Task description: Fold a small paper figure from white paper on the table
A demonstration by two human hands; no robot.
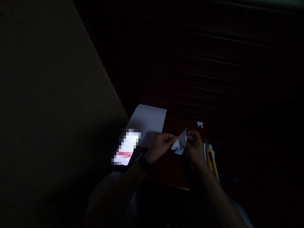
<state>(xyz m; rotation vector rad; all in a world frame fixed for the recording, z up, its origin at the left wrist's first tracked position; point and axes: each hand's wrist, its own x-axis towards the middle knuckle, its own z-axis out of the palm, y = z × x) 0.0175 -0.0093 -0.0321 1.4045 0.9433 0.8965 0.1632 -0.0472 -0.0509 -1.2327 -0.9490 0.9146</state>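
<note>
A small folded piece of white paper (181, 142) is held up between both hands, with a pointed flap standing at its top and cut or folded strips at its lower edge. My left hand (160, 145) pinches its left side between thumb and fingers; a dark band circles that wrist. On the other side my right hand (196, 147) grips the paper's right edge, its fingertips partly hidden behind it. Beside the right hand lies a yellow utility knife (210, 160), its blade pointing away from me, on some white paper (216, 169).
A white sheet (149, 122) lies at the back left of the dark table (163, 177). In front of it glows a bright, pixelated screen (127, 147). Small paper scraps (199, 124) sit at the back right. A wall (59, 79) rises on the left; the room is very dark.
</note>
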